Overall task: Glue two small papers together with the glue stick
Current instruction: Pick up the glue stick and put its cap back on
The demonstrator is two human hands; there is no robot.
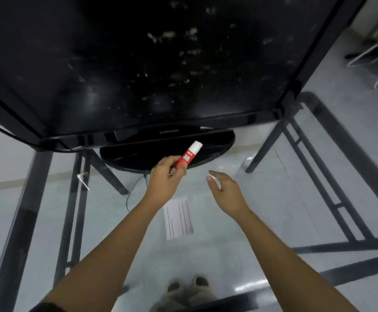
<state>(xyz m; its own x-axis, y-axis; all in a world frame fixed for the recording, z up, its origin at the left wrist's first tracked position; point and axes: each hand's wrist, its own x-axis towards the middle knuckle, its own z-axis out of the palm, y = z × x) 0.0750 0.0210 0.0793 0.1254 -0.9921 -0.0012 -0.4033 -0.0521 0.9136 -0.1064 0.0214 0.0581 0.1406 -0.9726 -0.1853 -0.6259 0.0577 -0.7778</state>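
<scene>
Fingers of left hand [167, 173] curled round red base of glue stick [189, 154], white cap angled up toward monitor [161, 64], right hand [220, 184] pinching small white slip [215, 179], both forearms outstretched, printed paper [179, 218] flat on glass table [273, 233] between them

- You face a black monitor [161, 64] on an oval stand [127, 156].
- Pale glossy floor [341, 122] lies below you.
- Dark table legs [265, 147]; white chair frame [363, 56] far right.

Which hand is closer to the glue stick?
Left. The left hand grips the glue stick by its red end; the right hand is lower right of it, apart, holding a small white paper.
</scene>
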